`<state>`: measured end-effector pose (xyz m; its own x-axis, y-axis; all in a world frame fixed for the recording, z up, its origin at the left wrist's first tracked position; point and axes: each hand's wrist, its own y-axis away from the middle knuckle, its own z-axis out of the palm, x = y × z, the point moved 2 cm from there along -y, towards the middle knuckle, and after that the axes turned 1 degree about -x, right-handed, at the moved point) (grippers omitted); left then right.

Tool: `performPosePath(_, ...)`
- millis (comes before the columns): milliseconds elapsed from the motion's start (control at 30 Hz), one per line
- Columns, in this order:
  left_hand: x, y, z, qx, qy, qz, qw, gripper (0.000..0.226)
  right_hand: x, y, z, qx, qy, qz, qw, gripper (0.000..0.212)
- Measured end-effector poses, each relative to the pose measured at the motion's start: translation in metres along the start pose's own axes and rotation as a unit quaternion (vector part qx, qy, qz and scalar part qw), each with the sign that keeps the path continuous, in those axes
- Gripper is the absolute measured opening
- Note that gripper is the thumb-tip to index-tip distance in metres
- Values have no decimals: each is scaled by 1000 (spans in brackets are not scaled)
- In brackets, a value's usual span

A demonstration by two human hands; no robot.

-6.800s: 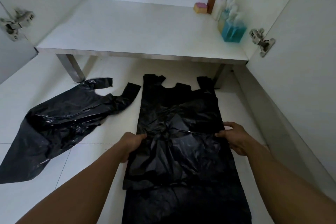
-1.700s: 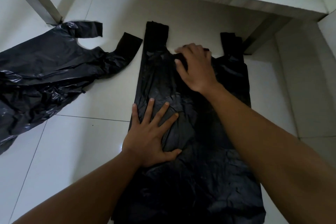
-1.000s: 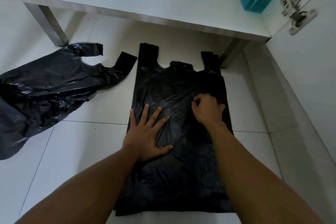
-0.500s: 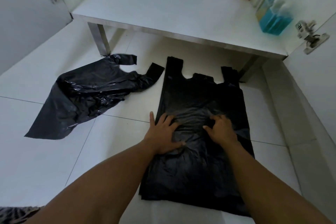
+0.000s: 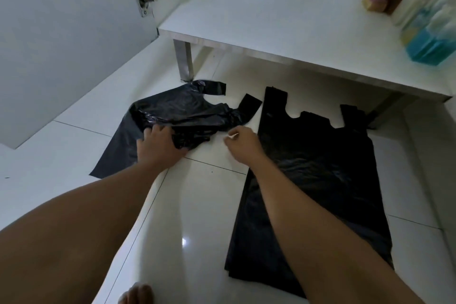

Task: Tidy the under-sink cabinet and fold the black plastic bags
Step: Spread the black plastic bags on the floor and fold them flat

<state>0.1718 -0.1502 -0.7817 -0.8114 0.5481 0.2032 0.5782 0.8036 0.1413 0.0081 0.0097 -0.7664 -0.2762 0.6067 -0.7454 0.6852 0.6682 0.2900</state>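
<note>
Both hands have left the flattened bag [image 5: 320, 168], which lies smooth on the glossy white floor [image 5: 197, 205] below the cabinet shelf [image 5: 271, 20]. The left hand [image 5: 158, 143] grips the crumpled bag [image 5: 177, 113]. The right hand [image 5: 243, 142] hovers between the bags, loosely curled and holding nothing.

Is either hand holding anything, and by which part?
The left hand rests on the crumpled bag at its near edge; whether it grips cannot be told. The right hand holds nothing.
</note>
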Motion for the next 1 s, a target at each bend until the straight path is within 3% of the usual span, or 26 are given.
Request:
performPosePath(67, -13, 4, 8, -30, -9, -25, 999, 50, -13, -2, 22, -14, -56, 30, 998, 30)
performPosePath(167, -17, 12, 13, -3, 70, -34, 997, 25, -20, 2, 46, -26, -179, 112, 977, 32)
performPosePath(267, -14, 20, 12, 61, 194, -1, 979, 23, -22, 6, 52, -45, -266, 202, 941, 51)
performPosePath(333, -12, 20, 12, 55, 274, 9, 960, 29, -24, 6, 52, -72, -344, 226, 908, 62)
performPosePath(400, -8, 18, 11, 18, 329, 29, 944, 40, -28, 4, 51, -92, -422, 206, 878, 56)
performPosePath(500, 1, 18, 9, -40, 428, -7, 903, 38, -38, 3, 46, -79, -442, 154, 880, 32)
performPosePath(567, 1, 16, 6, -8, 446, -66, 893, 32, -46, 1, 38, -71, -437, 122, 888, 27)
performPosePath(600, -1, 15, 1, 36, 405, -90, 909, 32, -49, 0, 32, -67, -440, 106, 889, 27)
performPosePath(700, -7, 12, -11, 129, 287, -203, 927, 53, -54, -1, 8, -70, -492, 95, 862, 28)
performPosePath(767, -13, 6, -8, 74, 311, -290, 902, 88, -52, -3, -10, -75, -520, 97, 845, 34)
performPosePath(833, -10, 4, 0, -8, 377, -323, 868, 105, -48, -4, -27, -70, -544, 99, 830, 37)
performPosePath(867, -6, 3, 3, -27, 405, -311, 859, 99, -44, -4, -35, -64, -555, 101, 823, 37)
performPosePath(933, 8, 1, 3, -11, 447, -258, 856, 64, -38, -5, -55, -43, -553, 106, 826, 37)
performPosePath(1000, 31, -3, -6, 35, 483, -225, 845, 40, -35, -4, -82, -11, -492, 95, 866, 31)
